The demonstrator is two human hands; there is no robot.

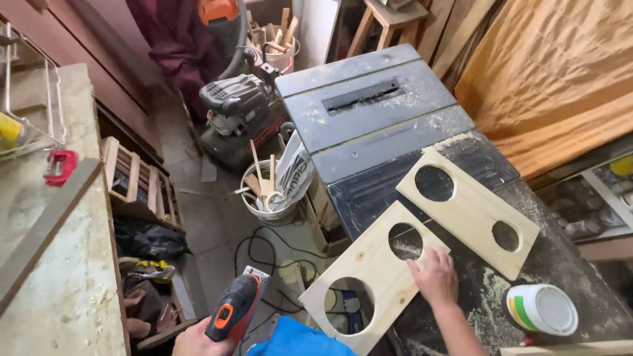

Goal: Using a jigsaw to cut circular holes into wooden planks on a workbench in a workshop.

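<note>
— Pressing flat on the near pale pine board with two round holes [376,277], the right hand [434,277] is seen with its fingers spread and laid on the wood, just beside the smaller hole. Is that agreed?

— Agreed. The board is carried by the dark, sawdust-strewn tabletop [567,270], and its corner with the larger hole is seen jutting past the tabletop's edge, to the left of the hand. A second pale wooden board with two round holes [468,211] is laid just beyond the hand, close to the first; whether the two touch cannot be told.

— And the left hand [198,339]?

— It is closed around the grip of an orange and black power drill [232,316], held low and well to the left of the other hand, over the floor. Only part of that hand is shown at the bottom edge.

— What is found near the right hand?

— A white round tub with a green and yellow label [542,308] is stood on the tabletop to the right of the wrist, apart from it. Farther beyond the boards a grey table saw top with a blade slot [364,97] is seen. Down on the floor, between the two hands and farther off, a white bucket of wooden offcuts [267,194] is set, with black cables [264,247] looped nearer.
</note>
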